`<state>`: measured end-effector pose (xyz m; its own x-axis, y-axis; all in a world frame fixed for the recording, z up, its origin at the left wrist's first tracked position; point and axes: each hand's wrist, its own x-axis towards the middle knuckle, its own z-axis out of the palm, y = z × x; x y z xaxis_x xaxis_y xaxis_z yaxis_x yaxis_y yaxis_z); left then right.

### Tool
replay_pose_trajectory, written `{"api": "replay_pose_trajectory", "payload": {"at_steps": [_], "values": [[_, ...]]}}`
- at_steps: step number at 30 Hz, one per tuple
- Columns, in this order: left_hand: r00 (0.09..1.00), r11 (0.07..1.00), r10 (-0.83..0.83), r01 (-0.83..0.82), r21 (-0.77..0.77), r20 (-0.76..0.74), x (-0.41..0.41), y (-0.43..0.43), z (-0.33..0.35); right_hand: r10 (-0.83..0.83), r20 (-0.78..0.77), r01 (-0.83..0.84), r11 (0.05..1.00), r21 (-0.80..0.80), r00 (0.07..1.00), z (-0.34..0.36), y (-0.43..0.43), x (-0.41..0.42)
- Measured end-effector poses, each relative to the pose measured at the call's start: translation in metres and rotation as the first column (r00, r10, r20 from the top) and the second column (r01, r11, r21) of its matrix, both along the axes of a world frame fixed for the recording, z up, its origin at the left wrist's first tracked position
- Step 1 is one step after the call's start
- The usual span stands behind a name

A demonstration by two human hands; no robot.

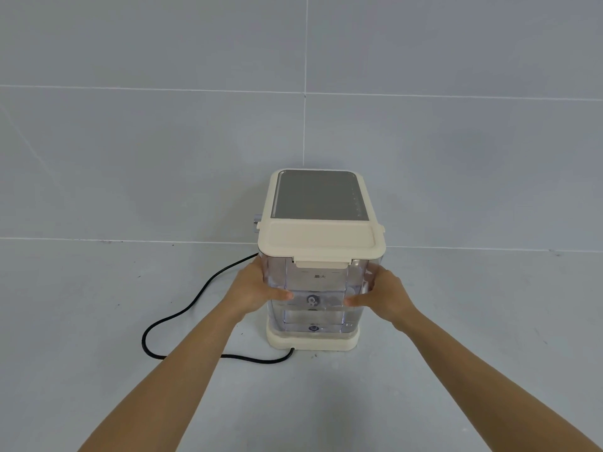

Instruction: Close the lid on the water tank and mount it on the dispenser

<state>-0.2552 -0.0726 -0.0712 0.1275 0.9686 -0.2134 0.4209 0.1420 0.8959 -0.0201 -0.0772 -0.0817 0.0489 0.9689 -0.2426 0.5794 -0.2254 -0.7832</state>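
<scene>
there is one view only, from a wide-angle camera worn on the person's head. it looks forward and down, over both outstretched forearms, which enter from the bottom corners and meet near the middle of the frame. the dispenser (pixel 318 252) stands just below centre at arm's reach, seen from above and from its tank side. the grey tiled floor (pixel 456 321) fills the lower half, the tiled wall (pixel 163 125) the upper half, its grout lines bowed slightly by the lens.
</scene>
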Motion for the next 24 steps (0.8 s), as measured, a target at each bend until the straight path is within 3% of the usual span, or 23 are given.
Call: {"api": "replay_pose_trajectory", "payload": {"at_steps": [12,17,21,24], "values": [[0.988,0.999,-0.025,0.029,0.023,-0.151,0.0,-0.007,0.004,0.069,0.051,-0.068,0.997,-0.022,0.996,0.006,-0.006,0.0],[0.994,0.987,0.054,-0.04,0.157,-0.09,0.005,-0.017,0.007,0.082,-0.018,-0.082,0.996,0.024,0.996,0.021,-0.01,0.008],[0.992,0.952,0.12,-0.105,0.288,-0.034,0.012,-0.027,0.026,0.104,0.04,-0.108,0.987,0.115,0.994,0.044,-0.013,0.012],[0.974,0.896,0.184,-0.111,0.431,-0.132,0.02,-0.029,0.049,0.111,0.09,-0.128,0.97,0.206,0.99,0.068,-0.016,0.013]]}}
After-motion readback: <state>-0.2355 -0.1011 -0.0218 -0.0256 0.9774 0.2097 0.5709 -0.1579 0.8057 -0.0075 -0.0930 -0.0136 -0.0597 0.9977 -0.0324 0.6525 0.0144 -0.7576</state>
